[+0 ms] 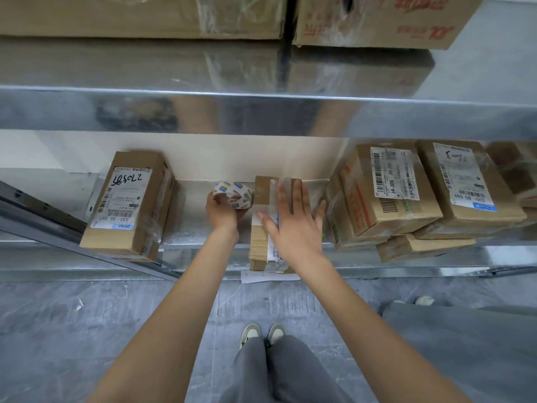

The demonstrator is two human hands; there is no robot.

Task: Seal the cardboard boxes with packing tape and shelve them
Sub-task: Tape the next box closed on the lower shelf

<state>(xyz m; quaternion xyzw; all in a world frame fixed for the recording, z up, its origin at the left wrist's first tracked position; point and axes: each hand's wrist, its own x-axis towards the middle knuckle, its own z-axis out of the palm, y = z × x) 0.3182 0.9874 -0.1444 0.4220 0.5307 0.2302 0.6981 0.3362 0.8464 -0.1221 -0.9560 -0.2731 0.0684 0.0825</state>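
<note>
A small cardboard box (263, 196) with clear tape along its top lies on the lower metal shelf (197, 225), its near end at the shelf's front edge. My right hand (293, 225) lies flat on the box top with fingers spread and straight. Just left of the box, my left hand (222, 210) grips a roll of packing tape (236, 194) with a white core printed with blue and yellow marks.
A labelled box (130, 202) stands at the shelf's left. Several labelled boxes (406, 187) are stacked at the right. The upper shelf (261, 112) overhangs, with large cartons (377, 21) on it. A sheet of paper (267, 277) pokes out under the box. My shoes (263, 334) stand on grey floor.
</note>
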